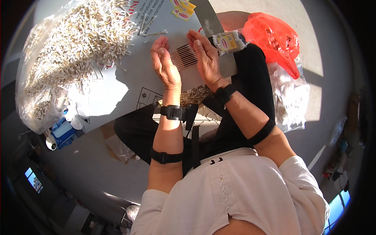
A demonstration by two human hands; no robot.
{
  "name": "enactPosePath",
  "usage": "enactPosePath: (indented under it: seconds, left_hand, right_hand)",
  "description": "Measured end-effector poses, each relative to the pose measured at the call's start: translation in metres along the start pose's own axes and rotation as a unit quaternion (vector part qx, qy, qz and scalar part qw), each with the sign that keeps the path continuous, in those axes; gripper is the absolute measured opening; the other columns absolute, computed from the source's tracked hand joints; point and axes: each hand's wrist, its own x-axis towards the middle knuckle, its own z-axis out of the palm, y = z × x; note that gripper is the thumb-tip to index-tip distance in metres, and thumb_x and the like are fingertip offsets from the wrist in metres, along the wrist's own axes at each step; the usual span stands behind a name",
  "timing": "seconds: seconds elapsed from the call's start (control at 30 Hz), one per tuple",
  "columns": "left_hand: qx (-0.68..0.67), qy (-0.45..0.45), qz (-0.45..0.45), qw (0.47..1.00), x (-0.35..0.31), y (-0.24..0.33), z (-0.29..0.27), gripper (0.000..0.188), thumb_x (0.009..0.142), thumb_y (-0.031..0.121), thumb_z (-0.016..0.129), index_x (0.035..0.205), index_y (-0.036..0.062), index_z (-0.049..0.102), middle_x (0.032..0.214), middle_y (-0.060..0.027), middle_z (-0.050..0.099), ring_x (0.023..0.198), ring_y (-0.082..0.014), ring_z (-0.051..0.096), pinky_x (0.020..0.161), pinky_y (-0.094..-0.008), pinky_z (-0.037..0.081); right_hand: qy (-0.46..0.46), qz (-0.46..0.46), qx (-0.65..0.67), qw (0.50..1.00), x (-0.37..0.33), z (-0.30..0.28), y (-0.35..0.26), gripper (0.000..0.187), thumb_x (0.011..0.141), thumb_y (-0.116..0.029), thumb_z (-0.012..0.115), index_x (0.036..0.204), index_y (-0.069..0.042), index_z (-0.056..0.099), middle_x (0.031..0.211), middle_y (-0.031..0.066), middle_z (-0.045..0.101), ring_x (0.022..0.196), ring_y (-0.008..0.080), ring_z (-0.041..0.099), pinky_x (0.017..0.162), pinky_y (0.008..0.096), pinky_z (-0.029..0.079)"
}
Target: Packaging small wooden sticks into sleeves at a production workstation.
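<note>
My left hand (166, 64) and my right hand (206, 58) face each other over a grey work board (156, 80), fingers stretched out and palms turned inward. Between the palms lies a flat row of cotton swabs (184, 57), sticks side by side, partly in shadow. Their ends reach close to both hands; whether the palms touch them I cannot tell. Just right of my right hand is a clear pack of cotton swabs (229, 42) with a yellow label. Several loose cotton swabs (156, 35) lie beyond my left hand.
A large clear bag (29, 78) spills a heap of cotton swabs (78, 47) at the left. Yellow labels (183, 9) lie at the far edge. A red plastic bag (274, 41) is at the right. Below the board, more swabs (196, 95) sit in a box; a blue object (64, 135) stands lower left.
</note>
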Motion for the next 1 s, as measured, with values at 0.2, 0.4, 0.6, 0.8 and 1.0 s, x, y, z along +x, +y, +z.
enactPosePath:
  seconds: [0.2, 0.4, 0.6, 0.8, 1.0]
  left_hand:
    - [0.114, 0.048, 0.009, 0.992, 0.012, -0.010, -0.036, 0.028, 0.092, 0.017, 0.063, 0.115, 0.0017, 0.060, 0.114, -0.0119, 0.059, 0.109, -0.0274, 0.055, 0.095, -0.0403, 0.044]
    - [0.509, -0.004, 0.140, 0.850, 0.061, -0.002, -0.051, 0.021, 0.075, 0.008, 0.073, 0.095, 0.0083, 0.066, 0.098, -0.0100, 0.058, 0.102, -0.0319, 0.052, 0.093, -0.0435, 0.042]
    - [0.551, -0.079, 0.128, 0.821, 0.069, 0.005, -0.050, 0.014, 0.074, 0.007, 0.073, 0.085, 0.0117, 0.066, 0.093, -0.0038, 0.057, 0.101, -0.0291, 0.051, 0.093, -0.0422, 0.040]
    - [0.471, -0.207, 0.130, 0.847, 0.039, 0.014, -0.040, 0.019, 0.078, 0.007, 0.070, 0.096, 0.0097, 0.068, 0.101, -0.0047, 0.057, 0.105, -0.0278, 0.052, 0.095, -0.0417, 0.041]
    - [0.107, -0.019, 0.013, 0.994, 0.004, 0.003, -0.017, 0.038, 0.095, 0.022, 0.056, 0.126, 0.0000, 0.055, 0.129, -0.0124, 0.054, 0.122, -0.0236, 0.048, 0.106, -0.0378, 0.036]
  right_hand:
    - [-0.002, 0.031, 0.090, 0.995, 0.001, -0.001, -0.006, 0.040, 0.103, -0.024, 0.049, 0.131, 0.005, 0.052, 0.123, 0.0125, 0.060, 0.119, 0.0193, 0.056, 0.103, 0.0286, 0.043]
    - [-0.015, 0.048, 0.063, 0.997, 0.003, -0.007, -0.008, 0.041, 0.104, -0.022, 0.048, 0.131, 0.008, 0.050, 0.130, 0.0154, 0.055, 0.125, 0.0243, 0.053, 0.108, 0.0341, 0.042]
    - [-0.005, 0.066, 0.085, 0.994, 0.002, -0.007, -0.009, 0.041, 0.104, -0.023, 0.048, 0.131, 0.007, 0.051, 0.130, 0.0142, 0.055, 0.124, 0.0238, 0.053, 0.108, 0.0343, 0.042]
    - [0.001, 0.036, 0.078, 0.996, 0.006, -0.011, -0.006, 0.040, 0.104, -0.024, 0.048, 0.131, 0.006, 0.051, 0.131, 0.0137, 0.055, 0.125, 0.0234, 0.052, 0.109, 0.0346, 0.041]
    - [0.009, 0.014, 0.044, 0.999, 0.015, -0.006, -0.002, 0.038, 0.102, -0.023, 0.051, 0.129, 0.004, 0.055, 0.123, 0.0124, 0.061, 0.115, 0.0183, 0.057, 0.099, 0.0276, 0.044]
